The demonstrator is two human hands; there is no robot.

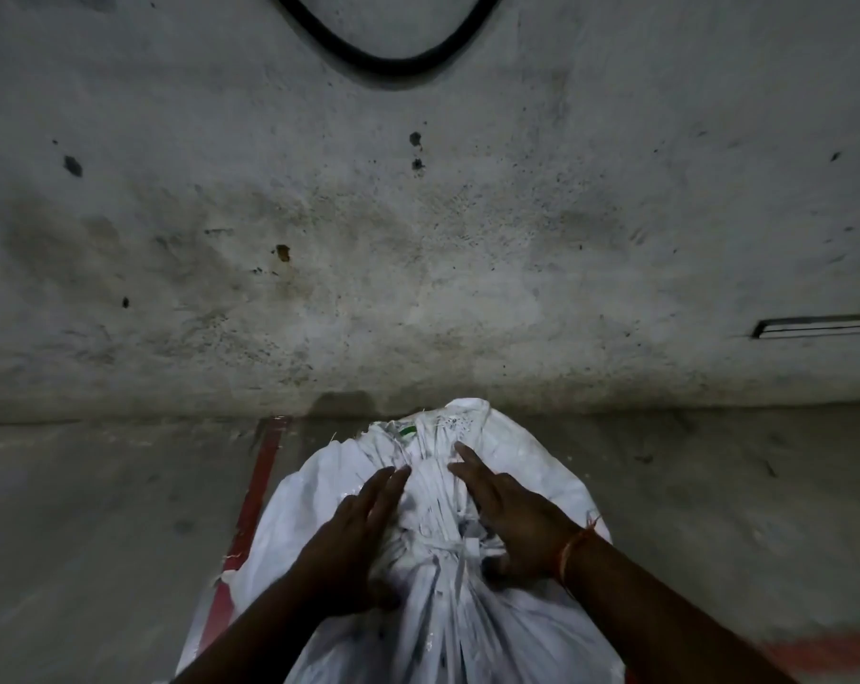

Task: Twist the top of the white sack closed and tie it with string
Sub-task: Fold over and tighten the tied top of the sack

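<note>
White sack (pixel 512 466) on concrete floor (pixel 97 510) at foot of stained wall (pixel 418 239); top gathered into pleated neck, white string (pixel 455 545) wound round it. Left hand (pixel 354 530) and right hand (pixel 512 515) flank neck, fingers straight, grasping nothing. Red floor stripe (pixel 255 491) left of sack; black hose (pixel 383 66) on wall. Sack contents hidden.

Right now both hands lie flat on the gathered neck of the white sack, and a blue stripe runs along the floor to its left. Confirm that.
Not quite: the stripe is red, not blue, in the head view. The left hand and right hand do lie open on the white sack.
</note>
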